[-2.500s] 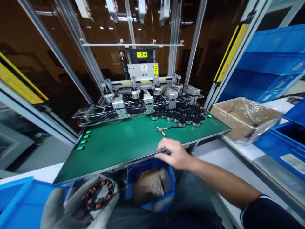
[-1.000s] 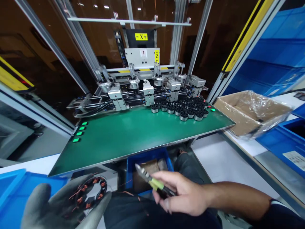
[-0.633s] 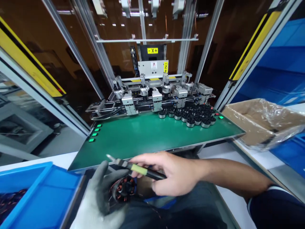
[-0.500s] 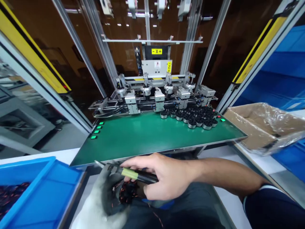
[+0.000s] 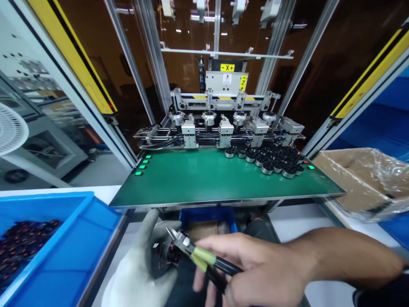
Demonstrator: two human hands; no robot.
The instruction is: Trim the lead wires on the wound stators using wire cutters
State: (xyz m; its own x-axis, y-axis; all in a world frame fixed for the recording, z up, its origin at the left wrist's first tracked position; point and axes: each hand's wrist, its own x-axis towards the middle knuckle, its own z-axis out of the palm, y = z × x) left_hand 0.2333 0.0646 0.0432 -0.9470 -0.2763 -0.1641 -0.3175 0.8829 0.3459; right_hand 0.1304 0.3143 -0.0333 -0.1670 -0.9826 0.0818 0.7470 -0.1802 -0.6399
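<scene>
My left hand [image 5: 136,266], in a pale glove, curls around a small black motor stator [image 5: 173,254] wound with copper wire; thin loose wire ends stick out of it. In my bare right hand [image 5: 258,266] is a pair of cutting pliers [image 5: 204,256] with black and yellow-green handles. The handles are spread a little, and the jaws point up and left, in front of the stator. Whether the blades touch any wire I cannot tell. Part of the stator is hidden behind the pliers and the glove.
Several stators [image 5: 266,168] stand grouped on the right of the green worktop [image 5: 179,179], before the machine fixtures [image 5: 225,132]. A blue bin [image 5: 86,238] of wound stators is at left. A plastic-lined carton [image 5: 338,170] stands at right. Below is a blue crate [image 5: 233,219].
The pliers have turned from lying across the stator to pointing up-left with handles spread. My right hand has moved right and down. The camera view has shifted left.
</scene>
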